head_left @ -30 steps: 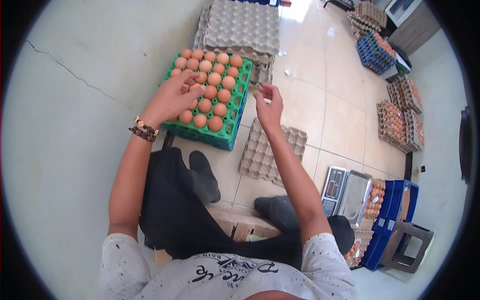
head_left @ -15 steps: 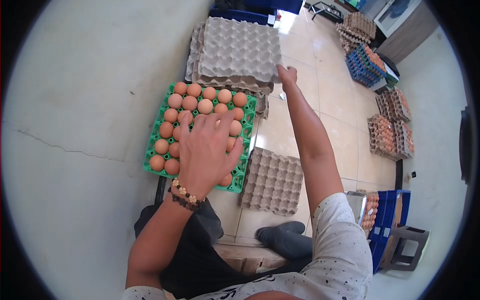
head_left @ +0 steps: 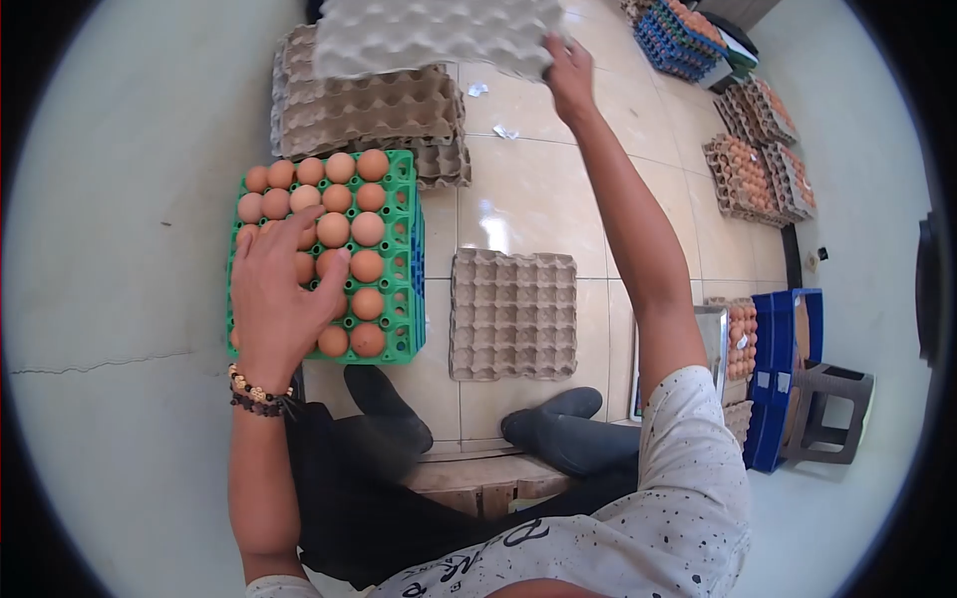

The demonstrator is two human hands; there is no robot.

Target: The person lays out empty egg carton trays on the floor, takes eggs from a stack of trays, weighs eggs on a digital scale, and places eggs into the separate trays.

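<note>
My left hand (head_left: 277, 304), with beaded bracelets at the wrist, rests over brown eggs (head_left: 332, 229) in a green plastic egg tray (head_left: 401, 274). Its thumb and fingers are apart, and the eggs under the palm are hidden. At the top, my right hand (head_left: 570, 80) grips the right edge of a grey cardboard egg tray (head_left: 439, 35). That tray is raised and slightly blurred above a stack of cardboard egg trays (head_left: 369, 115). On the floor, between the green tray and my right arm, lies another cardboard egg tray (head_left: 513, 314) with bare cups.
Filled egg trays (head_left: 748, 174) stand along the right wall, with blue trays of eggs (head_left: 678, 40) farther back. A blue crate (head_left: 773, 399) and a grey stool (head_left: 832, 414) are at right. My boots (head_left: 553, 419) are on the tiled floor (head_left: 618, 249).
My right hand has lifted the grey cardboard tray off the stack. The view has shifted, so the green tray sits farther left. My left hand remains over the eggs, nearer the tray's left side.
</note>
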